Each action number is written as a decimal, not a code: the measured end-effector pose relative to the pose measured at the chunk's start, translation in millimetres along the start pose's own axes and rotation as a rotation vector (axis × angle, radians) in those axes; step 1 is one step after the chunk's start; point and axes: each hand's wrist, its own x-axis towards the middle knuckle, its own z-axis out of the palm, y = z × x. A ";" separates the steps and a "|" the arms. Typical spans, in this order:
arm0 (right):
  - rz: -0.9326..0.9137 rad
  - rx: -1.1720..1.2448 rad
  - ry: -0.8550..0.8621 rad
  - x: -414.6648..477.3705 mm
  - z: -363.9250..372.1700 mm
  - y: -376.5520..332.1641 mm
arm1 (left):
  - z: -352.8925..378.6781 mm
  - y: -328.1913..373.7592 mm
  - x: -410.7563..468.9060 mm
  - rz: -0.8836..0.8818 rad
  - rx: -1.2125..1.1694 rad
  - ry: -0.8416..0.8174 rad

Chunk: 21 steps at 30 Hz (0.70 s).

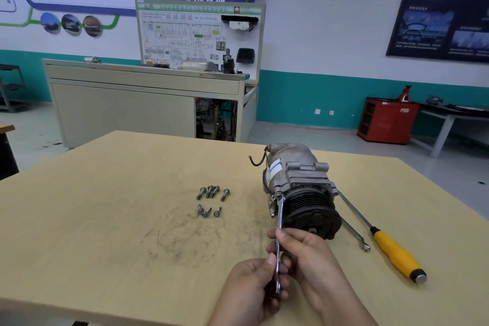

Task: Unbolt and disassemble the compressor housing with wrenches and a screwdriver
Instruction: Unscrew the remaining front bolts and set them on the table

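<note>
1. Done, as far as it shows: seven loose bolts (211, 200) lie in two short rows on the table (105, 219), well to the left of the fingers and beyond them. I take them to be out of the housing.
2. In hand: both hands grip one wrench (280, 216). The left hand (248, 288) is curled round its lower end with the thumb pressed on the shank. The right hand (304, 254) pinches the shank just above, thumb on top and fingers wrapped behind.
3. The wrench's ring end sits over a bolt head (277, 195) on the near-left flange of the compressor (299, 174), a little beyond the fingertips. That bolt looks not yet out.
4. The compressor lies on its side just past the right hand, pulley end toward the person and housing in one piece, so separation is left to do.
5. Unused for now: a second wrench (356, 237) and a yellow-handled screwdriver (397, 251) lie to the right of the fingers, beside the pulley.
6. Judgement: roughly midway, with bolts mostly removed — whether more hide on the far side cannot be told.
</note>
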 end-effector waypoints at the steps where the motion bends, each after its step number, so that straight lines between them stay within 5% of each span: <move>1: -0.001 -0.003 0.002 0.0 0.1 0.0 | -0.3 0.1 0.5 0.007 0.033 0.001; 10: -0.044 -0.043 0.048 4.0 -1.7 -5.7 | 2.2 -4.4 0.3 0.274 0.442 0.136; 21: -0.034 -0.086 0.027 -2.4 0.4 -0.3 | 6.0 -7.9 -5.7 0.278 0.489 0.183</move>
